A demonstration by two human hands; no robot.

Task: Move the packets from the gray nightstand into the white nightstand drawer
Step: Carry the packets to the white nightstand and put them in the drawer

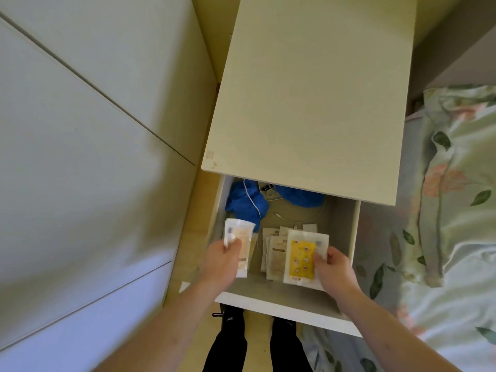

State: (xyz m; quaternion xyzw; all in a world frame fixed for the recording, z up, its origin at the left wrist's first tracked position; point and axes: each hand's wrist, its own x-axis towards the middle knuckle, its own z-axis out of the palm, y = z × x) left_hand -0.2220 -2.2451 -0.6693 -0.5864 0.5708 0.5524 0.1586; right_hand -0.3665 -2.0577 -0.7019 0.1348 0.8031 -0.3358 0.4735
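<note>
Room: bedroom corner, white nightstand [308,98] between a pale wardrobe [80,130] and a bed with a leaf-print cover [456,183]; the gray nightstand is not in sight.
Drawer: the drawer [346,237] is pulled out, holding a blue cloth [244,202], a white cable [295,217] and a loose pile of packets [273,251] on its floor.
Left hand: the left hand [222,261] pinches a pale packet [241,237] over the drawer's left wall.
Right hand: the right hand [335,267] clamps a yellow packet [302,255] by its edge, just above the pile.
Risk, left side: that packet hangs partly over the rim; let go there, it could slide outside to the floor.
Risk, pile: dropping the yellow one crooked may push the stack askew.
Risk, cable: packets could snag it or bury it.
</note>
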